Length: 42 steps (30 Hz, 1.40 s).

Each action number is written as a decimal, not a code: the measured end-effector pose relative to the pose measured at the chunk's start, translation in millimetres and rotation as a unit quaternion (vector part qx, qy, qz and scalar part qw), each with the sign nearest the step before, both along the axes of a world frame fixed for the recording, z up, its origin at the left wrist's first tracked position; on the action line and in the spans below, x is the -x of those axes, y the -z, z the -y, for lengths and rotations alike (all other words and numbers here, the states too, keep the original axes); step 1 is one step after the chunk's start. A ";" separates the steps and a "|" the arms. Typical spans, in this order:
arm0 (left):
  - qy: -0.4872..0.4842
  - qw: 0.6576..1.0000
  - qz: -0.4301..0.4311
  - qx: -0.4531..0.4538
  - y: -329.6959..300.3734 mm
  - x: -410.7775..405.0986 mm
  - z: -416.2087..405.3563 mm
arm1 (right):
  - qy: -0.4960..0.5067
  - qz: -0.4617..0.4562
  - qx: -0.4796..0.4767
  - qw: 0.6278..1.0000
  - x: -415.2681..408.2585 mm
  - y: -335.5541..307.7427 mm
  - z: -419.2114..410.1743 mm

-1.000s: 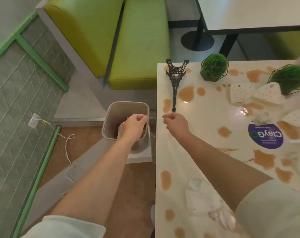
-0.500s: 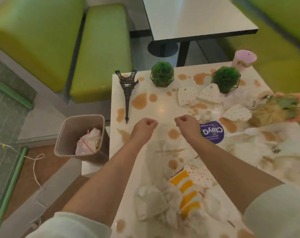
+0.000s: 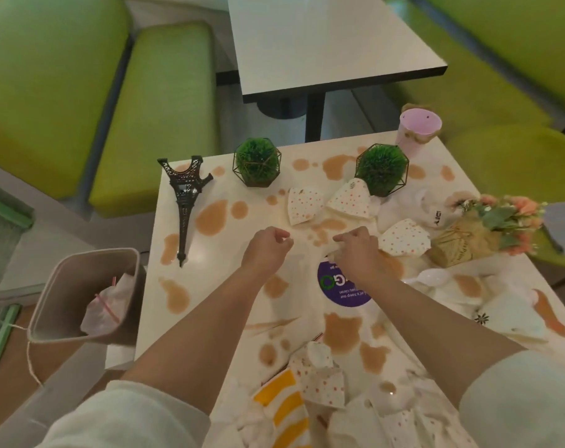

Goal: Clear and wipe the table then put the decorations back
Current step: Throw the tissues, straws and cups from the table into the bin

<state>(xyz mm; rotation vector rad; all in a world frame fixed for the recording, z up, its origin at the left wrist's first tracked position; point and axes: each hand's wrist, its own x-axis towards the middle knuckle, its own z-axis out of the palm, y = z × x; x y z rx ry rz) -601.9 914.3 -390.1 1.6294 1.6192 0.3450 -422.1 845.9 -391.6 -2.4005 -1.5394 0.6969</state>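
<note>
Stained white table point(image 3: 229, 286), Eiffel Tower model point(image 3: 184, 202) lying left of fingers, two caged plants point(image 3: 257, 163) beyond, dotted paper cups point(image 3: 303, 205) just ahead, left hand point(image 3: 266, 250) curled, empty, right hand point(image 3: 357, 253) pinching white tissue point(image 3: 331, 252) over purple sticker point(image 3: 342, 287).

The white table point(image 3: 229, 279), blotched with brown spills, carries a black tower model point(image 3: 184, 202) lying near its far left corner, two green plant balls in wire frames point(image 3: 257, 161) point(image 3: 382, 169) along the far edge, dotted paper cups point(image 3: 303, 205) mid-table and crumpled napkins point(image 3: 323, 399) at the near edge.
</note>
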 end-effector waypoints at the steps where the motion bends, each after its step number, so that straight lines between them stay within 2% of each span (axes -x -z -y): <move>1: 0.007 1.000 -0.023 -0.016 2.5 -6.0 -5.5 | -0.014 0.002 0.005 1.000 -4.4 3.7 -3.1; 4: 0.051 0.994 -0.076 -0.063 9.3 -22.5 -19.3 | -0.018 -0.015 -0.005 1.000 -13.1 14.6 -12.0; 9: 0.128 0.979 -0.108 -0.116 14.1 -47.6 -36.8 | -0.006 -0.018 -0.041 0.999 -22.9 22.6 -20.9; 14: 0.107 0.979 -0.107 -0.138 14.4 -77.4 -50.2 | 0.022 -0.041 -0.064 0.997 -30.4 26.6 -27.3; 22: 0.123 0.965 -0.177 -0.150 21.6 -95.7 -64.7 | 0.023 -0.086 -0.076 0.993 -38.4 30.6 -29.2; 27: 0.100 0.964 -0.158 -0.191 18.2 -92.0 -62.3 | 0.085 -0.143 -0.103 0.981 -37.7 29.2 -26.2; 31: 0.065 0.965 -0.132 -0.216 2.0 -75.8 -57.2 | 0.098 -0.186 -0.137 0.968 -25.5 14.1 -24.3; 38: -0.065 0.978 -0.014 -0.199 -36.5 -9.4 -36.0 | 0.099 -0.269 -0.173 0.942 35.0 -19.7 -29.6; 39: -0.089 0.977 0.003 -0.192 -43.5 22.9 -31.1 | 0.091 -0.287 -0.169 0.939 63.5 -28.0 -30.9; 42: -0.138 0.973 0.098 -0.154 -42.2 55.6 -23.1 | 0.114 -0.322 -0.161 0.926 87.7 -35.2 -34.9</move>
